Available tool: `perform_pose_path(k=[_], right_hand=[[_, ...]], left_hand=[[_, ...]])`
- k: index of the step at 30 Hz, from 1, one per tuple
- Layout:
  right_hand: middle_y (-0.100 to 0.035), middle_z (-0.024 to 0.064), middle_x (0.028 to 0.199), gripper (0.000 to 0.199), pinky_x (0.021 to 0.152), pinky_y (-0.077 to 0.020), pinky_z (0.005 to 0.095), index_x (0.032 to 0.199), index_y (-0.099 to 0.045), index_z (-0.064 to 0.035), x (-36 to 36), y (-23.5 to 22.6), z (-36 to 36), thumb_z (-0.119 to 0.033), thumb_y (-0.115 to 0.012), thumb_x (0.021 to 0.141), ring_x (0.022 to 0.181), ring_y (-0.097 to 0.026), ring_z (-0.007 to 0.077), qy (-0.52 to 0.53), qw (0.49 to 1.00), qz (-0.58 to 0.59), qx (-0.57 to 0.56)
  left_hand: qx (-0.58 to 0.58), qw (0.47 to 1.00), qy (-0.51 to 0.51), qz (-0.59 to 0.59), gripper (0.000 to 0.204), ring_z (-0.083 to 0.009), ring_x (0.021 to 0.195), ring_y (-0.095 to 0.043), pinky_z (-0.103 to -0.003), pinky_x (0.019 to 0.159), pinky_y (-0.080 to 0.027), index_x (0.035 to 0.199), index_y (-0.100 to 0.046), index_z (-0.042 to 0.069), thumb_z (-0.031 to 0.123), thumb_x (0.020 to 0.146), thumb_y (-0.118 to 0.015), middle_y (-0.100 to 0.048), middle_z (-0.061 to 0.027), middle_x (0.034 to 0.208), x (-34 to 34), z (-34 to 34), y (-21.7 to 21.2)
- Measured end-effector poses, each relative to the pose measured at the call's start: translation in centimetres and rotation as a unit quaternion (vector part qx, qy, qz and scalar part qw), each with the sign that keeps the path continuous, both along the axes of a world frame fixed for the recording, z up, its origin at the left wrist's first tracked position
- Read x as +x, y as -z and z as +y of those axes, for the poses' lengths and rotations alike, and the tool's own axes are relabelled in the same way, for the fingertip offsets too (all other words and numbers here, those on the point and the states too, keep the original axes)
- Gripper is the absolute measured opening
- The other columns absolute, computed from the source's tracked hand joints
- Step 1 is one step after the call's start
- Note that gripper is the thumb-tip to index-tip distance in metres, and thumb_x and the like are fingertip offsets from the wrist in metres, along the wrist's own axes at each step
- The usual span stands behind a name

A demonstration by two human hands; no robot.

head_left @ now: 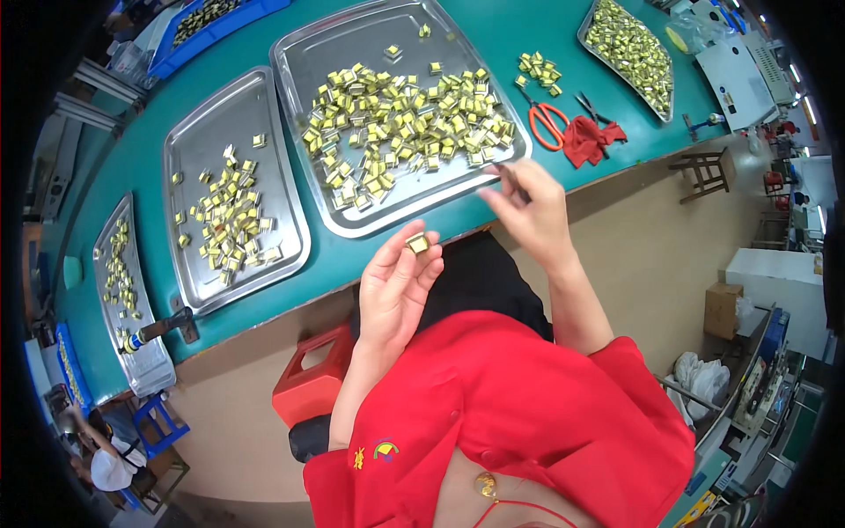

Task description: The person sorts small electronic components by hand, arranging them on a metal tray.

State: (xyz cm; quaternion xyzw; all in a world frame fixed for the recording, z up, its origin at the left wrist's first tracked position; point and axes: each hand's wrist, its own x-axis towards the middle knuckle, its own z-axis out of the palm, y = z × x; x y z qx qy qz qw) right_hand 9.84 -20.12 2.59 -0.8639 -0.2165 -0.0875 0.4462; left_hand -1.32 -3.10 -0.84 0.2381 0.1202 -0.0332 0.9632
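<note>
Between the thumb and fingers of my left hand is a small yellow-taped transformer, held up near the table's front edge. My right hand is closed around a slim dark tool, its tip pointing toward the big tray; its exact kind is hidden by my fingers. Just beyond both hands lies a large metal tray, with many such transformers heaped loosely in it. A second metal tray to the left holds a smaller scatter of transformers.
Right of the large tray lie orange-handled scissors, dark pliers, a red cloth and a small transformer pile. A full tray stands far right, a narrow tray far left. A red stool is below the table.
</note>
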Motion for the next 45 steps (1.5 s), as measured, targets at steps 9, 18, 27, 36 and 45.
perform_pose_path(k=[9, 18, 27, 36, 45], right_hand=[[-0.058, 0.0067, 0.069, 0.026, 0.052, -0.0438, 0.0355, 0.074, -0.060, -0.0040, 3.3, 1.1, 1.0, -0.025, -0.075, 0.068, 0.060, -0.058, 0.0250, 0.097, 0.956, -0.059, -0.271], [-0.062, 0.0090, 0.070, 0.022, 0.054, -0.0457, 0.0382, 0.069, -0.053, -0.0027, 3.1, 1.0, 1.9, -0.017, -0.070, 0.072, 0.062, -0.061, 0.0289, 0.091, 0.951, -0.055, -0.291], [-0.064, 0.0121, 0.071, 0.015, 0.052, -0.0467, 0.0280, 0.086, -0.063, 0.0016, 3.0, 1.6, 1.3, -0.006, -0.064, 0.074, 0.058, -0.061, 0.0173, 0.056, 0.990, 0.022, -0.127], [-0.064, 0.0114, 0.074, 0.024, 0.054, -0.0464, 0.0309, 0.091, -0.064, -0.0003, 2.6, 1.4, 2.8, -0.014, -0.071, 0.073, 0.063, -0.063, 0.0197, 0.020, 0.976, -0.057, -0.208], [-0.056, -0.0035, 0.072, 0.017, 0.061, -0.0400, 0.0199, 0.098, -0.064, 0.0007, 0.0, -0.7, 1.3, -0.007, -0.062, 0.082, 0.066, -0.049, 0.0028, -0.195, 0.925, 0.305, 0.115]], left_hand=[[-0.035, 0.999, 0.006, -0.004, 0.034, -0.0179, 0.099, -0.059, -0.029, 0.087, -0.050, 0.126, -0.045, 0.000, 0.015, 0.095, -0.045, -0.057, -0.0132, 0.112, 1.2, 0.2, -0.1], [-0.007, 1.000, 0.010, -0.024, 0.034, -0.0182, 0.100, -0.058, -0.029, 0.087, -0.049, 0.127, -0.043, 0.002, 0.013, 0.095, -0.044, -0.056, -0.0137, 0.114, 1.3, 0.1, -0.1], [-0.028, 0.999, 0.005, 0.035, 0.032, -0.0157, 0.093, -0.058, -0.027, 0.082, -0.049, 0.117, -0.050, -0.002, 0.020, 0.095, -0.047, -0.058, -0.0103, 0.105, 1.5, 0.3, 0.1], [0.025, 0.998, 0.036, 0.045, 0.029, -0.0136, 0.086, -0.060, -0.024, 0.075, -0.050, 0.118, -0.051, -0.002, 0.009, 0.092, -0.047, -0.061, -0.0127, 0.105, 1.5, 0.0, -0.5], [0.187, 0.982, -0.004, -0.013, 0.033, -0.0058, 0.079, -0.051, -0.018, 0.063, -0.040, 0.122, -0.052, 0.003, 0.009, 0.089, -0.056, -0.060, -0.0056, 0.102, 1.3, -0.2, -0.6]])
